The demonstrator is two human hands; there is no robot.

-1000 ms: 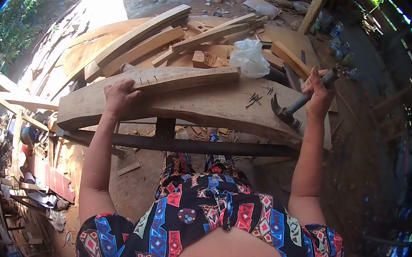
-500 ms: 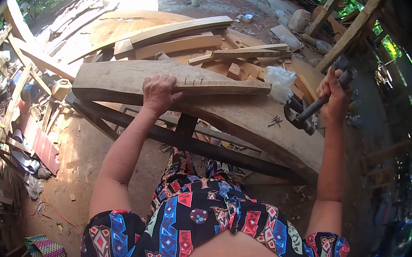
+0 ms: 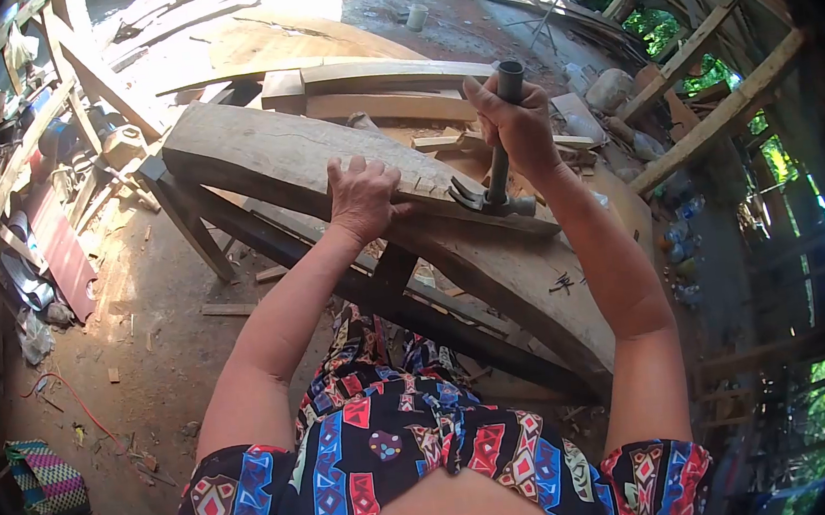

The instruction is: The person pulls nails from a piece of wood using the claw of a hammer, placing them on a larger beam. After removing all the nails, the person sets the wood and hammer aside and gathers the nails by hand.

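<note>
A thick, curved wooden plank [image 3: 260, 143] lies across a broader wooden slab [image 3: 503, 253] in front of me. My left hand [image 3: 363, 197] grips the plank's near edge, with its fingers curled over the top face. Just right of those fingers, several nails [image 3: 417, 183] stick up from the wood. My right hand [image 3: 516, 126] is closed around the handle of a claw hammer [image 3: 498, 176], held upright. Its head, claw pointing left, overlaps the plank's narrow right end. A small cluster of loose nails [image 3: 561, 283] rests on the slab, below the hammer.
A dark metal frame [image 3: 335, 281] runs under the slab, close to my legs. Behind the plank lie stacked boards [image 3: 391, 104]. Clutter and a reddish board [image 3: 60, 249] line the left side; a woven basket [image 3: 46, 479] sits at lower left. Wooden posts [image 3: 719, 110] slant on the right.
My right hand has swung the hammer leftward from the far right to over the plank's right end. My left hand keeps its grip on the plank, nearer the nails. The view has shifted slightly.
</note>
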